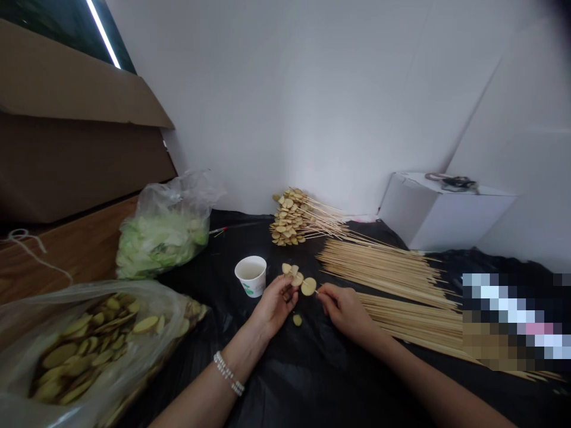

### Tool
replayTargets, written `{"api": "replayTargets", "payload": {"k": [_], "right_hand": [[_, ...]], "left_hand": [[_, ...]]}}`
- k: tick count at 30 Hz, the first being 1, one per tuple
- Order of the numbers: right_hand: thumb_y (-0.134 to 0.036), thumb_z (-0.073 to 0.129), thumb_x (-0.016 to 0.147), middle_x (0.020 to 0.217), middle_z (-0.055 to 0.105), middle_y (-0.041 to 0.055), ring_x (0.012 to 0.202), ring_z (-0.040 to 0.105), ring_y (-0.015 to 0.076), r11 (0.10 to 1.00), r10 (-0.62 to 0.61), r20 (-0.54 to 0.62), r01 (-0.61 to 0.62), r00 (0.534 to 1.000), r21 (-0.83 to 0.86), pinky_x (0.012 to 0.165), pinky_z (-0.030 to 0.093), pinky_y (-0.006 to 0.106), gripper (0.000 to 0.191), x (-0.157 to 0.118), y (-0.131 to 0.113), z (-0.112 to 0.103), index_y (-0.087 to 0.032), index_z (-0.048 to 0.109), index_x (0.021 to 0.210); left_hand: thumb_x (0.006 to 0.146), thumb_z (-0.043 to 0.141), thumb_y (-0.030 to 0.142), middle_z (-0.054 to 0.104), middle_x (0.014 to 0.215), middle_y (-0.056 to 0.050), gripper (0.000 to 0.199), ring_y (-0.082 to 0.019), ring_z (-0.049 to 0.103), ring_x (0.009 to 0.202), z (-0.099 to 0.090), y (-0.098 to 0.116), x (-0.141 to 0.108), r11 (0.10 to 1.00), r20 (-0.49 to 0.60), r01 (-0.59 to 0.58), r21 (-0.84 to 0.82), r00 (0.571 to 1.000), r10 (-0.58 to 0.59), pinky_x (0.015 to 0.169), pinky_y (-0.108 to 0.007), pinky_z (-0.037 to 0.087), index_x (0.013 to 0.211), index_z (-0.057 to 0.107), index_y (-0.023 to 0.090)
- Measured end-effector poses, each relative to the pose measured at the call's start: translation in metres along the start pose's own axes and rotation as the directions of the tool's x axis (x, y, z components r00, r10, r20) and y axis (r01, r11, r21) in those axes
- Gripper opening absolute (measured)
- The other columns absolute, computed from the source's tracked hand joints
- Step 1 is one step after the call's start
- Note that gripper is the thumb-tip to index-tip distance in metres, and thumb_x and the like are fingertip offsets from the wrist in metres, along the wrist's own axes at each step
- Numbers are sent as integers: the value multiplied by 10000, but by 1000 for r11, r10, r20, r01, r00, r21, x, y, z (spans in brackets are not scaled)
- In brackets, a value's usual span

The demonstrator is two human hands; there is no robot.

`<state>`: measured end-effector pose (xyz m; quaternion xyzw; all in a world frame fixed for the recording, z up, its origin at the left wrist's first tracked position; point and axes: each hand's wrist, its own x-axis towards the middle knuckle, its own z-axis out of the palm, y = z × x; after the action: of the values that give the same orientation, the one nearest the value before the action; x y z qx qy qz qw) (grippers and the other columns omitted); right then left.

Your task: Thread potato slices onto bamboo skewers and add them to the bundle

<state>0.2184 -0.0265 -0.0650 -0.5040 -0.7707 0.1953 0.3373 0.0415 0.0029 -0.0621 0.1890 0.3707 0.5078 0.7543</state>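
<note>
My left hand [277,303], with a beaded bracelet at the wrist, has its fingers closed around pale potato slices [308,286] threaded on a thin wooden skewer. The skewer's near end is pinched in my right hand [342,308], to the right of the slices. A loose potato slice [297,320] lies on the black sheet just below my hands. Behind them is a pile of filled potato skewers [289,219], their sticks pointing right. Bare wooden skewers [379,261] lie in two wide bundles beyond and beside my right hand.
An open plastic bag of potato slices [84,351] is at the lower left. Behind it stands a clear bag of pale green leaves [163,238]. A paper cup [250,276] is left of my hands. A white box [446,211] and a cardboard box [80,154] flank the black sheet [285,380].
</note>
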Motion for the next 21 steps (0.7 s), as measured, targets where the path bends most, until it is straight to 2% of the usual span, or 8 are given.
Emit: {"api": "replayTargets", "payload": {"k": [4, 10, 15, 21], "right_hand": [[-196, 428, 886, 666, 610, 8, 622, 550, 135, 998, -46, 3, 46, 999, -36, 606, 349, 232, 208, -1, -2, 1, -185, 584, 748], [-208, 411, 904, 651, 591, 4, 609, 539, 136, 998, -45, 28, 46, 999, -46, 600, 351, 238, 225, -2, -4, 1, -193, 564, 740], [-210, 407, 909, 704, 618, 19, 663, 562, 144, 997, -57, 26, 58, 998, -46, 639, 365, 243, 222, -2, -2, 2, -191, 581, 772], [-206, 417, 905, 687, 618, 14, 640, 556, 138, 998, -51, 41, 53, 998, -34, 617, 352, 236, 219, -3, -3, 3, -188, 585, 765]], "left_hand": [[721, 637, 105, 658, 833, -18, 107, -87, 600, 700, 0, 0, 1, 999, -57, -41, -16, 998, 40, 625, -189, 464, 801, 612, 172], [723, 605, 103, 651, 821, -38, 112, -98, 602, 692, 1, 1, 3, 999, -67, 0, -37, 998, -2, 631, -200, 473, 825, 617, 148], [712, 610, 98, 634, 834, -25, 122, -90, 594, 692, 3, -2, 2, 998, -86, -59, 12, 994, 59, 642, -197, 470, 809, 587, 167], [704, 575, 62, 600, 806, 9, 239, -88, 587, 673, 1, 0, 0, 998, -26, -53, -30, 998, 52, 621, -199, 459, 887, 563, 216]]}}
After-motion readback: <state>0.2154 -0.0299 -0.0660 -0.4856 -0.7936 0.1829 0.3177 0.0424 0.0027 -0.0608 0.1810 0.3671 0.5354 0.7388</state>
